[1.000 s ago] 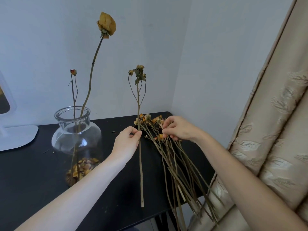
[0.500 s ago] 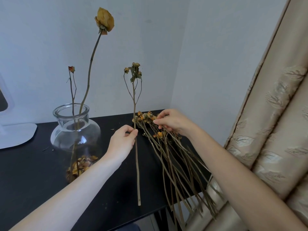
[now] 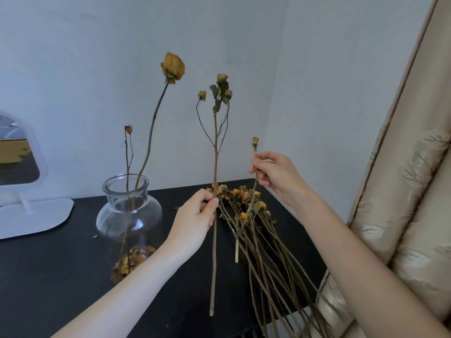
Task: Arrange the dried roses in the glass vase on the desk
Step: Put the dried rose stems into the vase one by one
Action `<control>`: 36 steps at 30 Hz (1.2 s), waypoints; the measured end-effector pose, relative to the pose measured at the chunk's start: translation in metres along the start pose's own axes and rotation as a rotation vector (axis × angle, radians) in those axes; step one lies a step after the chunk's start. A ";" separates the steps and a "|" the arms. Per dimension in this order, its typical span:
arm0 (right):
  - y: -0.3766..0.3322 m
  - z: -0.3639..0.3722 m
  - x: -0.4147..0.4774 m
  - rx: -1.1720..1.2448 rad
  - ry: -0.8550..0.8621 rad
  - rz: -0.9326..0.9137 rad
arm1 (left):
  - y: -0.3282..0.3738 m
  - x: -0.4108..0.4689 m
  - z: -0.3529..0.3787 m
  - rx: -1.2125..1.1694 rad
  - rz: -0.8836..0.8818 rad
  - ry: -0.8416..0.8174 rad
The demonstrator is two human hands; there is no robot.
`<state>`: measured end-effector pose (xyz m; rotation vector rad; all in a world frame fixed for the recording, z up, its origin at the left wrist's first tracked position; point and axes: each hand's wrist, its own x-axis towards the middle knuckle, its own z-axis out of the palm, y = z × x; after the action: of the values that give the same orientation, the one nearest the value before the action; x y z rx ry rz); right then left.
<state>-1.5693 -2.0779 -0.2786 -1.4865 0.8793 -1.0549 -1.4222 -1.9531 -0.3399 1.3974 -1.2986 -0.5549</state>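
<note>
A clear glass vase (image 3: 128, 208) stands on the black desk (image 3: 48, 276) with two dried roses in it, one tall with a big yellow head (image 3: 172, 66), one short (image 3: 128, 129). Loose petals lie at its bottom. My left hand (image 3: 195, 220) pinches a branched dried rose stem (image 3: 215, 152) and holds it upright, right of the vase. My right hand (image 3: 275, 176) holds a thin single-bud stem (image 3: 255, 142) raised above the pile of dried roses (image 3: 253, 230) lying on the desk's right side.
A white stand mirror (image 3: 22, 167) sits at the back left of the desk. A beige patterned curtain (image 3: 402, 191) hangs close on the right. The pile's stems stick out over the desk's front edge. Walls meet in a corner behind.
My right hand has lifted off the pile with one thin stem, raising it upright. My left hand still holds the branched stem upright in about the same spot.
</note>
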 end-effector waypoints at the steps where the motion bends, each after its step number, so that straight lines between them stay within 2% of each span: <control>1: -0.006 0.002 -0.002 0.024 0.007 -0.029 | 0.005 -0.004 -0.004 0.013 0.041 0.016; 5: -0.028 0.016 -0.009 0.084 0.034 -0.138 | 0.025 -0.025 -0.029 0.032 0.175 0.063; 8: -0.044 0.030 -0.014 0.112 0.048 -0.216 | 0.039 -0.037 -0.059 -0.002 0.167 0.126; 12: -0.061 0.047 -0.018 0.154 0.042 -0.310 | 0.058 -0.034 -0.113 0.034 0.204 0.304; 15: -0.073 0.060 -0.016 0.216 0.043 -0.353 | 0.074 -0.013 -0.157 -0.035 0.225 0.487; 18: -0.082 0.073 -0.013 0.282 0.041 -0.370 | 0.089 0.007 -0.184 -0.071 0.239 0.566; 26: -0.094 0.097 -0.004 0.410 0.037 -0.422 | 0.099 0.042 -0.187 -0.033 0.286 0.568; 36: -0.094 0.101 -0.001 0.462 0.081 -0.470 | 0.037 0.039 -0.169 0.159 0.150 0.476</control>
<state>-1.4758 -2.0273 -0.1910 -1.2810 0.3000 -1.5506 -1.2774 -1.9150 -0.2446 1.4365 -1.0604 -0.0092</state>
